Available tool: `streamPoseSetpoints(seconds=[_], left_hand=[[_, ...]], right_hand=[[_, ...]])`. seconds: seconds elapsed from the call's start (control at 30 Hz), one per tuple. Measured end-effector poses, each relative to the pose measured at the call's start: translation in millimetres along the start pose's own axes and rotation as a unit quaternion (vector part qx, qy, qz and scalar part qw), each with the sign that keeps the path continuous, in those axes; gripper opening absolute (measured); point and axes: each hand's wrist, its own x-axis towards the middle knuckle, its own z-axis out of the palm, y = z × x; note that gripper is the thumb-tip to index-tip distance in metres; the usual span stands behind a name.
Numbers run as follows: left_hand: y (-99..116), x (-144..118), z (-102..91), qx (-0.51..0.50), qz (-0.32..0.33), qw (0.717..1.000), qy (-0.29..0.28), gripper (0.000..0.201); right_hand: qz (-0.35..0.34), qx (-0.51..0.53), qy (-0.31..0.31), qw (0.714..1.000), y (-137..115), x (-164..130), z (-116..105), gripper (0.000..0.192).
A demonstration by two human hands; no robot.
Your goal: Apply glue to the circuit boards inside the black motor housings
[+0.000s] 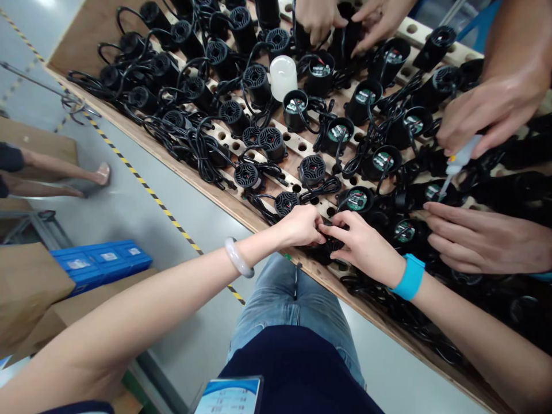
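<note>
From the head view, the wooden board (302,148) held rows of black housings in its holes, some showing green circuit boards (357,200). The left hand (302,225) and right hand (364,244) pinched one black housing (331,244) at the near edge; it was mostly hidden under their fingers. A co-worker's hand (495,109) gripped a small dispenser (461,156).

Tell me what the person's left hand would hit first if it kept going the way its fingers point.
The left hand points right, and its fingertips already meet the right hand over a small black housing at the table edge. It would likely press into that housing first, though depth is unclear.
</note>
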Motion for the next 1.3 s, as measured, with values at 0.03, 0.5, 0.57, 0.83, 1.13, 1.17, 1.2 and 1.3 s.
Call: streamPoseSetpoints(seconds=[0.03, 0.5, 0.57, 0.83, 1.13, 1.17, 1.2, 1.3], left_hand=[[2, -1, -0.5, 0.027, 0.005, 1.0, 0.01, 0.009], [-8, 4, 4.0, 0.033, 0.011, 0.999, 0.011, 0.027], [-8, 4, 5.6, 0.057, 0.03, 0.997, 0.031, 0.025], [-9, 11, -0.6, 0.013, 0.039, 0.998, -0.042, 0.024], [7, 18, 0.0, 0.078, 0.026, 0.995, -0.051, 0.014], [7, 18, 1.5, 0.112, 0.045, 0.992, -0.03, 0.014], [7, 17, 3.2, 0.141, 0.061, 0.988, -0.009, 0.014], [5, 14, 8.2, 0.161, 0.083, 0.983, 0.025, 0.014]], right_hand=[[0.01, 0.033, 0.016, 0.999, 1, -3, 3, 0.052], [0.336, 0.384, 0.0, 0.86, -22, -5, 13, 0.037], [0.336, 0.383, 0.009, 0.86, -20, -5, 14, 0.035], [0.342, 0.467, 0.03, 0.815, -12, -8, 22, 0.043], [0.374, 0.564, -0.023, 0.736, -9, -2, 13, 0.032], [0.375, 0.555, -0.02, 0.742, -9, -1, 13, 0.03], [0.376, 0.548, -0.019, 0.747, -9, -1, 15, 0.029], [0.382, 0.535, -0.016, 0.753, -8, 1, 18, 0.028]])
